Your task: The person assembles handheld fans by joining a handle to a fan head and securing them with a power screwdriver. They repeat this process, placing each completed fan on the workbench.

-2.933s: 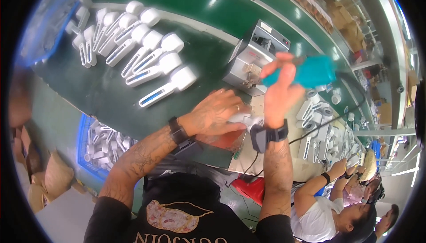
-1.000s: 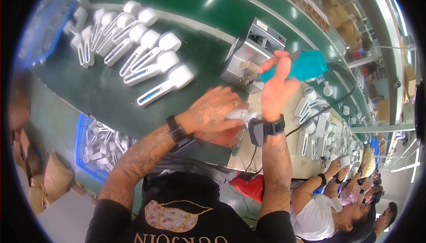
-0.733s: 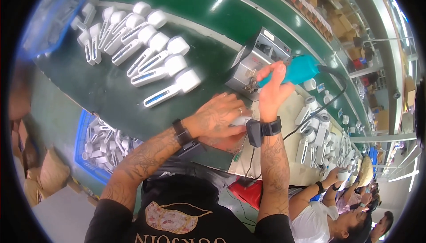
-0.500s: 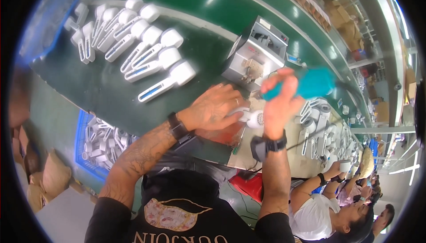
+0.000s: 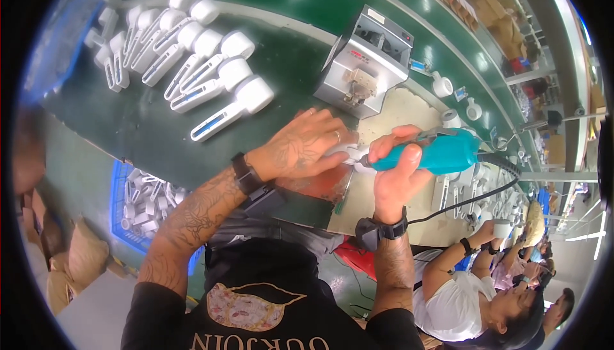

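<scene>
My right hand (image 5: 398,184) is wrapped round a teal electric screwdriver (image 5: 448,152), which lies level with its dark tip pointing left. That tip meets a white plastic part (image 5: 350,151) on the bench. Over the part, my left hand (image 5: 306,148) curls its fingers and grips it; most of the part is hidden beneath the fingers. A reddish patch (image 5: 313,185) of the bench top shows below the left hand. Just beyond both hands stands a silver screw feeder (image 5: 358,65) with a dark hollow on top.
Several white round-headed units with slotted handles (image 5: 220,120) lie in rows at left. A blue crate (image 5: 118,212) of similar pieces sits lower left. More white parts (image 5: 448,190) lie right, by the screwdriver's black cable (image 5: 470,204). A co-worker in white (image 5: 454,302) works at right.
My right hand has brought the screwdriver down and left, so its tip now meets the white part. The part's round grilled end, visible before, is now mostly covered. My left hand keeps its grip.
</scene>
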`<act>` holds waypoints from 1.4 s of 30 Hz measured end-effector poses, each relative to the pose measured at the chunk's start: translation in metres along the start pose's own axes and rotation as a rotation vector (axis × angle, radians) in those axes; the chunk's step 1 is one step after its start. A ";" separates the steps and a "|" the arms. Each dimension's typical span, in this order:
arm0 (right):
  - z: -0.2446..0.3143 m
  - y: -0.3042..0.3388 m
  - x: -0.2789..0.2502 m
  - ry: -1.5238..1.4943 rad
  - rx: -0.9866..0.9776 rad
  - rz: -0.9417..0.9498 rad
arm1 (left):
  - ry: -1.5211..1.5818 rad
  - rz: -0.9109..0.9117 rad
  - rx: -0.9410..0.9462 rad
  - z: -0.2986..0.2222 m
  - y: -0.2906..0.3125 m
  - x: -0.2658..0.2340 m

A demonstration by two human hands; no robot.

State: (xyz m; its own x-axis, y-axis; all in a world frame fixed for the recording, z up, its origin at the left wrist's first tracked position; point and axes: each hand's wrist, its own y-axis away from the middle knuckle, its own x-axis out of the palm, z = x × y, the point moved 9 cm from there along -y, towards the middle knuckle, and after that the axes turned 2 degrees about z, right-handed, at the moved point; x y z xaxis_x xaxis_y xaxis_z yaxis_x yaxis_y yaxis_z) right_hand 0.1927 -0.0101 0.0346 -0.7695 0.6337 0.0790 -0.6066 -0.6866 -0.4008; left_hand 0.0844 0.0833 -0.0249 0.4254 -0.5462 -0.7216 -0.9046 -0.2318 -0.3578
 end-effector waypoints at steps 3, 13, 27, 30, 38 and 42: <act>-0.010 0.002 -0.003 0.017 0.020 -0.005 | -0.017 -0.010 0.009 0.000 0.000 0.002; -0.016 0.001 0.003 -0.055 0.018 0.050 | -0.044 0.019 0.023 -0.002 -0.006 0.002; 0.045 0.049 -0.022 -0.221 -0.036 -0.144 | -0.044 -0.224 0.055 -0.036 0.067 -0.043; 0.051 0.058 -0.019 -0.179 -0.079 -0.122 | -0.226 -0.407 -0.135 -0.013 0.098 -0.086; 0.039 0.073 -0.038 -0.103 0.005 -0.182 | -0.413 -0.482 -0.382 0.027 0.133 -0.092; 0.039 0.078 -0.043 -0.102 0.013 -0.177 | -0.506 -0.341 -0.510 0.031 0.123 -0.098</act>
State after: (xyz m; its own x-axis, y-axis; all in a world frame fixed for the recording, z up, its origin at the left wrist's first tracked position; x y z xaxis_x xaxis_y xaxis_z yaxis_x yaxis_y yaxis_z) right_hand 0.1708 -0.1051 0.0350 -0.6668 0.7057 0.2396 -0.7360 -0.5731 -0.3604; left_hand -0.0678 0.1332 -0.0164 0.5318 0.0246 -0.8465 -0.5717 -0.7270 -0.3803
